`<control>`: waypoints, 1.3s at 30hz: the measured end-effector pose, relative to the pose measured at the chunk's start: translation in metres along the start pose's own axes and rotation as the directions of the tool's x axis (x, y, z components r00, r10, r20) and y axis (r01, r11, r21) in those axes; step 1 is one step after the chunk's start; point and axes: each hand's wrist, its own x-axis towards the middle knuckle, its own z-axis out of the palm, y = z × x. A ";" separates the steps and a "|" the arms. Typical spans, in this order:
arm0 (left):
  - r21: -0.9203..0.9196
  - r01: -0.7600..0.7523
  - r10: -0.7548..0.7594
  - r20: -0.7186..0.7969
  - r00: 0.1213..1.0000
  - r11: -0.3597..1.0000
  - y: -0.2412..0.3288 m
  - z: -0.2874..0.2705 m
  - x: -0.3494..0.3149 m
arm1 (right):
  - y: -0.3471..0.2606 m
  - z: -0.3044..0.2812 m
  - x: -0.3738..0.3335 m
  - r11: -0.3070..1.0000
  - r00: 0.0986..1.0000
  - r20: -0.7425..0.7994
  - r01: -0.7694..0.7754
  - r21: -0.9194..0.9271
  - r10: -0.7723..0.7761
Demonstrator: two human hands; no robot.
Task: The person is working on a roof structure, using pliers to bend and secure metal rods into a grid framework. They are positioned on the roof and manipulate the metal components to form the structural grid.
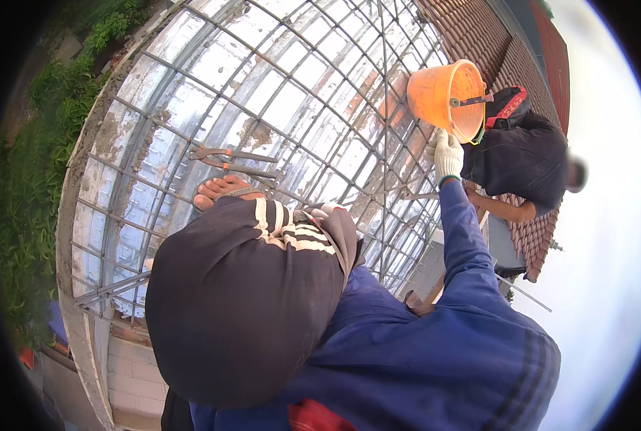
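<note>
The gloved right hand [446,154] grips the orange bucket [430,93] just beyond it; supporting it seems the present step, and calls for a firm hold. The left hand, perhaps beside the knee [284,237], is too hidden to tell.

1 orange bucket [432,95], 1 pair of pincers [241,154], 1 bare foot [218,188] and 1 co-worker [525,158] are visible.

Wide fisheye view from the left camera on the wearer's head, facing down over a dark-trousered leg [241,302] and a blue sleeve [468,244], both close to the lens, onto a steel bar grid [386,129] farther off, with sky [593,287] at the right
</note>
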 end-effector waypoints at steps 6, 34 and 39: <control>-0.023 -0.005 0.005 0.031 1.000 1.000 0.005 -0.002 0.017 | 0.164 0.065 -0.193 0.795 0.918 0.303 -0.022 -0.607 0.257; -0.295 0.233 -0.062 0.494 0.867 0.927 -0.013 -0.036 0.124 | 0.532 0.005 -0.184 0.700 0.670 0.206 -0.669 -0.249 0.713; -0.328 0.284 -0.052 0.569 0.821 0.901 -0.013 -0.029 0.146 | 0.496 0.020 -0.191 0.555 0.761 -0.067 -0.527 -0.644 0.645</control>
